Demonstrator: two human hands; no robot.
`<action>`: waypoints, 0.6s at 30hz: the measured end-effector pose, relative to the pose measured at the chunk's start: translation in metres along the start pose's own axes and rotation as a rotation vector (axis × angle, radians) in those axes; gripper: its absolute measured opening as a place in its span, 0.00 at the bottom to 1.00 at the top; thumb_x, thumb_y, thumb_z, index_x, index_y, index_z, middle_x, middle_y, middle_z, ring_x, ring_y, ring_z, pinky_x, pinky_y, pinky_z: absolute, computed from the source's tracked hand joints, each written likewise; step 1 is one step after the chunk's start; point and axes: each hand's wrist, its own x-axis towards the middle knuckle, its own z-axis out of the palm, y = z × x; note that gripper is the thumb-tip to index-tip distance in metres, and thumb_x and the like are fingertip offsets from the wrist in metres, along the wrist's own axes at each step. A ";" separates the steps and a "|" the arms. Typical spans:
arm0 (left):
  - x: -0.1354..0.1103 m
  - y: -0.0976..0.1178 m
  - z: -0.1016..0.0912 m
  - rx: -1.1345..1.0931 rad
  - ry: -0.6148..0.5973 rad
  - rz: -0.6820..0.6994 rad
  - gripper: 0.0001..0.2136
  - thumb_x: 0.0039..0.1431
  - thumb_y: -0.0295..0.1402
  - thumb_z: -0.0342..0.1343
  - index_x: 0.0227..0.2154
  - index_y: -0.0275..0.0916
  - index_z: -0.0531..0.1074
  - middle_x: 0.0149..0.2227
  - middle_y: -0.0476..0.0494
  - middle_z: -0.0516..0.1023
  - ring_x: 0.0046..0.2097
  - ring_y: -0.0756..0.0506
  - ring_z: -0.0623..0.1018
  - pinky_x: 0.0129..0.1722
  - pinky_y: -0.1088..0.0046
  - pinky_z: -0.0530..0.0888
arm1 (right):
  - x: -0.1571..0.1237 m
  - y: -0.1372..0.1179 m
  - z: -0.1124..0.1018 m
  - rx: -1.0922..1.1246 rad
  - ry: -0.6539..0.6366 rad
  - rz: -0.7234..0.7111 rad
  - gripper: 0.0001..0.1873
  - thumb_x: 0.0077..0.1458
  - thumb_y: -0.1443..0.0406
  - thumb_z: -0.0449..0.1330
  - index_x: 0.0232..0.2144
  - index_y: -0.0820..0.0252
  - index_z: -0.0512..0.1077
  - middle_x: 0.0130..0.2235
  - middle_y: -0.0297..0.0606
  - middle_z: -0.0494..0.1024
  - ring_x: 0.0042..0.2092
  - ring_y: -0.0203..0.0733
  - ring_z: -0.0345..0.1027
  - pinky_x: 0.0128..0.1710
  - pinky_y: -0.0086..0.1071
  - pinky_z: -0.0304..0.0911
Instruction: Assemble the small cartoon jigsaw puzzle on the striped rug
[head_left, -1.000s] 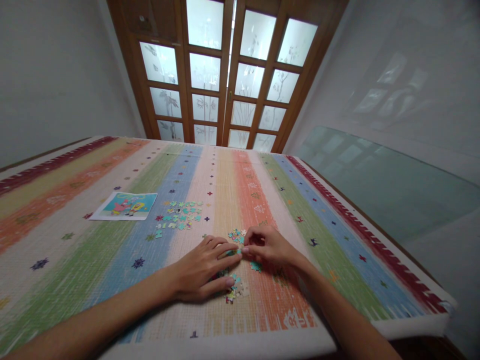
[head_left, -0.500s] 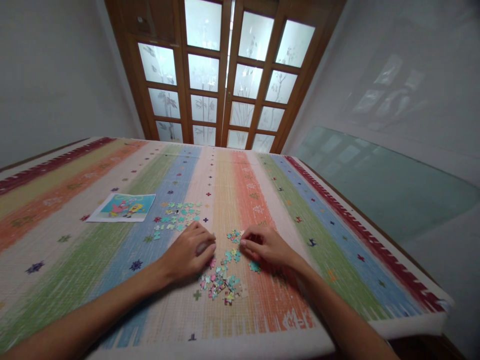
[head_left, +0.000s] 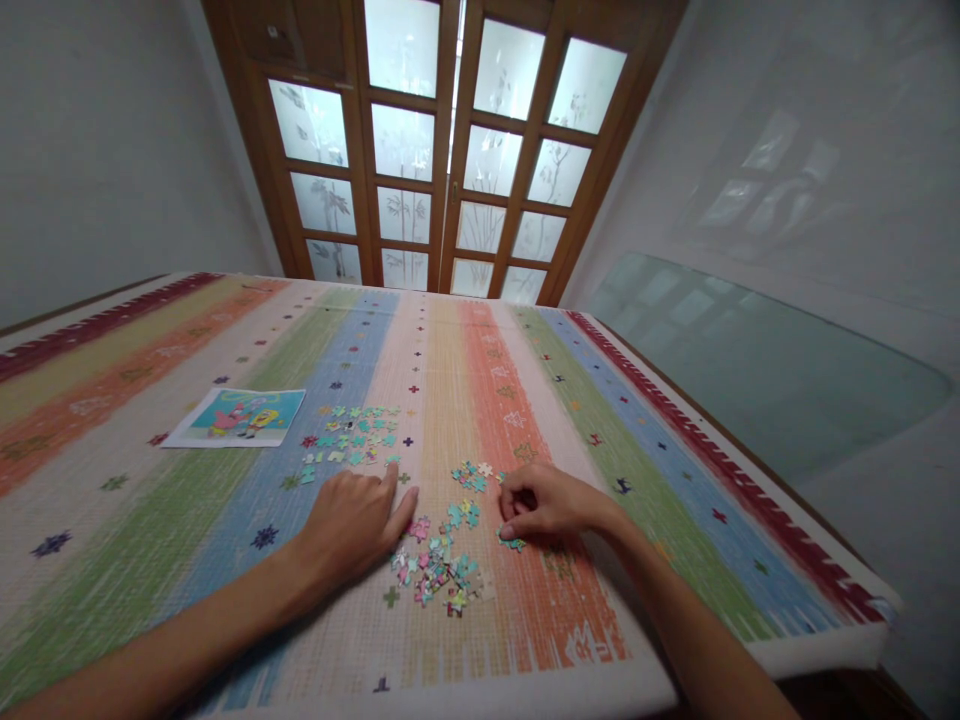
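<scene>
- The left hand (head_left: 352,515) has its index finger stretched forward and the thumb spread away from it; the other fingers are bent under, so its palm is hidden.
- The tip of this index finger is at a small piece at the near right corner of the sorted puzzle pieces (head_left: 365,440); it seems to touch it, but the fingertip covers part of the piece.
- The right hand (head_left: 544,500) is curled, with thumb and index finger bent toward each other. I cannot tell whether something is pinched there, because the fingers hide the inside.
- A teal piece (head_left: 511,541) lies just below the right thumb, partly covered by it.
- The sorted pieces lie in rows on the cloth-covered desk (head_left: 637,380); the rows run left to right. The single pieces are too small for telling which way each one points.
- Between the hands and nearer to the person, a loose heap (head_left: 439,575) lies with pieces overlapping, so some are hidden. Beyond it is a smaller cluster (head_left: 469,476).
- The picture sheet (head_left: 251,415) lies flat to the left of the rows, its long axis going roughly left to right; its printed details are hard to make out.
- Both forearms are cut off by the lower edge of the view.
</scene>
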 end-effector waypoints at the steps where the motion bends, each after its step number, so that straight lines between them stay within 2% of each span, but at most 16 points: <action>1: 0.000 0.000 0.000 0.005 -0.009 -0.016 0.22 0.74 0.47 0.40 0.39 0.36 0.73 0.18 0.47 0.69 0.20 0.44 0.68 0.23 0.69 0.59 | 0.000 0.002 -0.001 0.003 -0.009 0.001 0.12 0.52 0.63 0.72 0.24 0.60 0.73 0.21 0.27 0.68 0.24 0.32 0.58 0.25 0.28 0.52; 5: 0.000 -0.001 0.000 0.036 -0.034 -0.049 0.23 0.74 0.47 0.38 0.38 0.36 0.72 0.17 0.48 0.68 0.19 0.44 0.68 0.21 0.70 0.55 | 0.000 0.005 -0.004 -0.002 0.021 -0.004 0.13 0.52 0.64 0.71 0.24 0.60 0.71 0.22 0.27 0.69 0.25 0.32 0.59 0.26 0.28 0.53; 9: 0.002 -0.001 -0.002 0.076 -0.096 -0.055 0.21 0.73 0.45 0.40 0.36 0.36 0.72 0.18 0.46 0.70 0.19 0.44 0.70 0.21 0.70 0.56 | -0.001 0.005 -0.008 -0.060 0.068 -0.002 0.11 0.54 0.65 0.70 0.26 0.61 0.72 0.23 0.28 0.69 0.26 0.32 0.59 0.27 0.28 0.54; 13: 0.003 0.001 -0.005 0.064 -0.127 -0.059 0.21 0.73 0.45 0.41 0.38 0.35 0.72 0.20 0.42 0.74 0.20 0.42 0.73 0.22 0.69 0.58 | -0.004 0.006 -0.012 -0.154 0.122 -0.069 0.06 0.58 0.67 0.66 0.29 0.61 0.75 0.28 0.33 0.74 0.30 0.35 0.64 0.31 0.29 0.58; 16: 0.004 0.001 -0.006 0.024 -0.081 0.024 0.21 0.74 0.43 0.40 0.45 0.33 0.73 0.22 0.40 0.77 0.21 0.42 0.75 0.22 0.69 0.62 | -0.005 0.009 -0.013 -0.163 0.106 -0.111 0.02 0.58 0.67 0.67 0.33 0.61 0.77 0.31 0.34 0.75 0.32 0.35 0.66 0.33 0.29 0.61; 18: 0.003 0.002 -0.006 -0.022 -0.033 0.121 0.20 0.73 0.40 0.40 0.49 0.33 0.73 0.23 0.42 0.78 0.21 0.44 0.74 0.22 0.69 0.65 | -0.007 0.011 -0.014 -0.151 0.072 -0.111 0.04 0.57 0.66 0.68 0.34 0.61 0.78 0.31 0.33 0.74 0.32 0.35 0.66 0.32 0.28 0.61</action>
